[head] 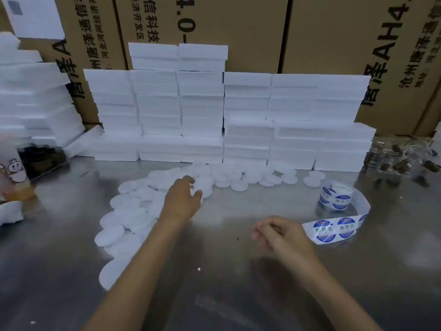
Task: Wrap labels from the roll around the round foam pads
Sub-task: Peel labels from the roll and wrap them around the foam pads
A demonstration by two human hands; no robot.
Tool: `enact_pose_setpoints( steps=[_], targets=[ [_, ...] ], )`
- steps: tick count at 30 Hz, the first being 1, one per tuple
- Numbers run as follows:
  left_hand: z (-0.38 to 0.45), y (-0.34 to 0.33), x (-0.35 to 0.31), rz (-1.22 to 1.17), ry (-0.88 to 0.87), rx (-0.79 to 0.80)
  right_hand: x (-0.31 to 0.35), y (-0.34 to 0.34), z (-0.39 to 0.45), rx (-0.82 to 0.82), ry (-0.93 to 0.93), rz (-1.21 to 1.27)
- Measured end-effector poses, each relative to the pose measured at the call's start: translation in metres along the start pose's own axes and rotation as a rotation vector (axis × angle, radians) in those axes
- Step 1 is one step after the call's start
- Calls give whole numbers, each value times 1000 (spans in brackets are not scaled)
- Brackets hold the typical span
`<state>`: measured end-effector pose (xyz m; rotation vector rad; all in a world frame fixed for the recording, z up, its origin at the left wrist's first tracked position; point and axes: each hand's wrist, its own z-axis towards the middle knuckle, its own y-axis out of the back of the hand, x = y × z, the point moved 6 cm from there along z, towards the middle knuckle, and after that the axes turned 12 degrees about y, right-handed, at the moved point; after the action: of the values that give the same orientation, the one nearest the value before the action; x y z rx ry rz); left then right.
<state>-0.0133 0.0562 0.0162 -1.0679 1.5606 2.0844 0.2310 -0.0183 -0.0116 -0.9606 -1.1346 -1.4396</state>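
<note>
Many white round foam pads [133, 211] lie spread in a long heap across the metal table, from the left front to the middle back. My left hand [182, 200] reaches into the heap, its thumb and fingers curled round the edge of one pad [202, 186]. The label roll [335, 195] stands at the right, and its strip of blue round labels [334, 229] loops forward and ends beside my right hand [278, 231]. That hand hovers over the table with curled fingers, and nothing shows in them.
Stacks of white rectangular foam blocks [202, 115] form a wall along the back, in front of brown cartons [238, 25]. More blocks are piled at the left [35, 96]. A printed cup [14, 170] stands at the left edge, and a clear bag of dark pieces [403, 161] lies back right.
</note>
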Motion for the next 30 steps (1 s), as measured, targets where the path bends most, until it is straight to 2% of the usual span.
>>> enact_pose_setpoints(
  steps=[3,6,9,12,15,19,22,25,27,30],
  targets=[
    [4,-17,12,78,32,-40,-5,-17,11,-13,11,-43],
    [13,-30,29,254,46,-86,-18,-27,15,-35,3,-71],
    [22,-30,36,327,62,-125,-23,-22,17,-48,-27,-4],
    [23,-30,37,243,57,-111,-26,-17,16,-54,-46,25],
    [16,-27,35,49,5,-103,-28,-17,16,-54,-43,29],
    [0,-32,23,-241,21,117,-26,-17,15,-62,-19,35],
    [-27,-45,-1,-520,63,381,-21,-14,13,-96,30,69],
    [-61,-67,-25,-724,93,643,-16,-14,9,-59,97,36],
    [-75,-77,-35,-831,159,717,-13,-7,9,-49,149,-50],
    [-82,-87,-41,-940,222,726,-2,31,13,-209,262,-359]
  ],
)
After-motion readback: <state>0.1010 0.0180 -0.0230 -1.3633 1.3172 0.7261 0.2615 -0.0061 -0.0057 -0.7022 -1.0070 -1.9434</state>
